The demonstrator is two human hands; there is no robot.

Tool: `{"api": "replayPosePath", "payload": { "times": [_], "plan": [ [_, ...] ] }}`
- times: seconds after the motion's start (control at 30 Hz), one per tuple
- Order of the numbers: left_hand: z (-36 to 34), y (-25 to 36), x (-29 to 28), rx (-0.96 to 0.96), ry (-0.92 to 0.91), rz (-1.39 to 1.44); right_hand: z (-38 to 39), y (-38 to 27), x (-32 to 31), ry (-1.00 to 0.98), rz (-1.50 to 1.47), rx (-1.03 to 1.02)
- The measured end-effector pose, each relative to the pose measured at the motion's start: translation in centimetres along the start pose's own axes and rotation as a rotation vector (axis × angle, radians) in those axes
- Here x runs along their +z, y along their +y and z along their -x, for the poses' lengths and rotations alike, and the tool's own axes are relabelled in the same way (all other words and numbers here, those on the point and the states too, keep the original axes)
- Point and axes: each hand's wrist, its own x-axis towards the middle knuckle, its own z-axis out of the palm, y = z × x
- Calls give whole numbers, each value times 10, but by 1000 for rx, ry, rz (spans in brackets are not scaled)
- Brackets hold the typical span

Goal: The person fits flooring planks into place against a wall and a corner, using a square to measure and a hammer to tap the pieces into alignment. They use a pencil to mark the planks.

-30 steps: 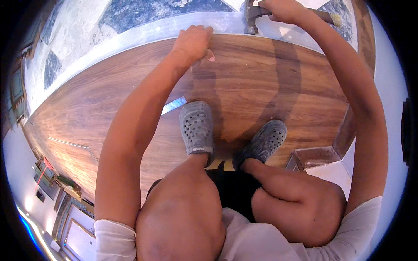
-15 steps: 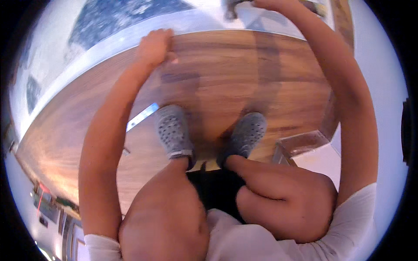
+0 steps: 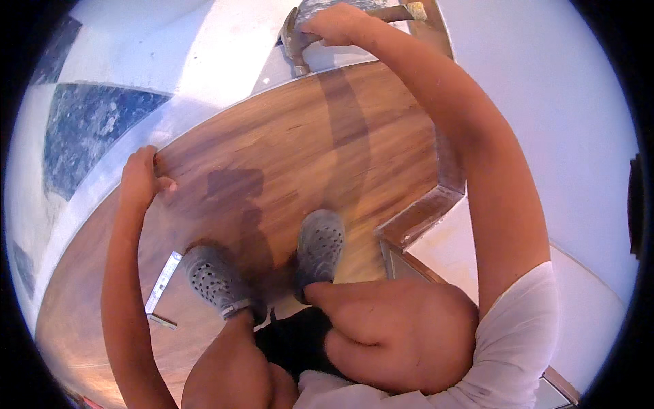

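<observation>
My right hand (image 3: 335,26) is closed around a claw hammer (image 3: 294,42), close to its metal head. The handle (image 3: 395,12) sticks out past my hand to the right, and the head hangs at the far edge of the wood-grain floor (image 3: 286,136). Farther left, my left hand (image 3: 139,178) lies at the same edge, fingers together over the rim and thumb apart on the wood. It appears to hold nothing. Below that hand, beside my left shoe (image 3: 216,281), a metal try square (image 3: 163,283) lies flat.
A pale strip (image 3: 184,129) borders the wood. Beyond it lies a white and dark blue marbled surface (image 3: 102,129). On the right stand a white wall (image 3: 545,123) and a brown-edged step (image 3: 419,221). Both my feet are on the wood.
The view has swung, bringing the hammer and its handle further into sight. Both hands appear farther left and lower in the picture. My right hand still holds the hammer.
</observation>
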Motion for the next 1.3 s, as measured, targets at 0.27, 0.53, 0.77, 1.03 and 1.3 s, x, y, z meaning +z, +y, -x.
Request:
{"api": "replayPosePath", "payload": {
  "times": [0.27, 0.53, 0.77, 1.03, 1.3],
  "plan": [
    [2, -2, 8, -69, 51, 147, 45, -14, 71, 270, -549, 360],
    [33, -63, 18, -73, 391, 309, 104, -179, 115, 620, -1277, 920],
    [61, -14, 60, 185, 337, -214, 144, -227, 151, 352, -1376, 970],
    [61, 6, 49, 158, 252, -177, 192, -206, 151, 92, -1120, 764],
    [61, 0, 55, 63, 304, -195, 149, -81, 166, 658, -730, 854]
  ]
}}
